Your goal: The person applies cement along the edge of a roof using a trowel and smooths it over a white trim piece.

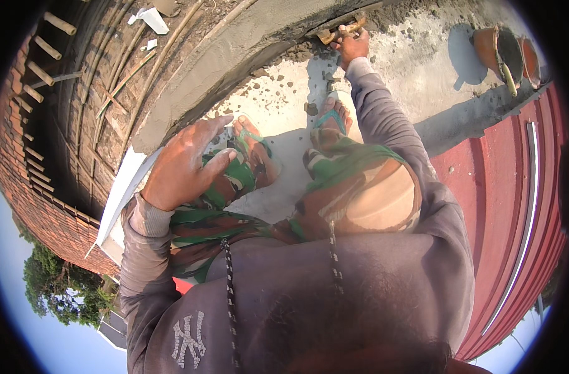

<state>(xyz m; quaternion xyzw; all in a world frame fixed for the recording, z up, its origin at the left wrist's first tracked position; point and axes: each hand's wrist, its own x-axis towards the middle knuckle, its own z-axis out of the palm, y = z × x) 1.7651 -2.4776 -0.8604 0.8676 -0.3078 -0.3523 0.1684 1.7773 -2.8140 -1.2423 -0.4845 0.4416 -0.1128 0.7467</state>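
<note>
My right hand (pixel 353 47) reaches far forward, its fingers wrapped round the yellowish wooden handle of a plastering float (pixel 327 37). The float lies against the foot of a low curved wall coated in wet grey mortar (pixel 234 53); its flat face is mostly hidden. My left hand (pixel 186 163) is open, thumb and fingers apart, held over my knee beside the near end of that wall. Nothing is in it. Crumbs of fallen mortar (pixel 284 84) lie on the pale ledge around my sandalled feet.
Two orange buckets (pixel 487 47) stand at the far right, one with a stick-like handle (pixel 508 80) at its rim. Red metal roofing (pixel 483 187) runs along the right. Left of the wall are bamboo poles (pixel 110 75) and a tiled roof (pixel 32 193). A white sheet (pixel 125 181) hangs near my left wrist.
</note>
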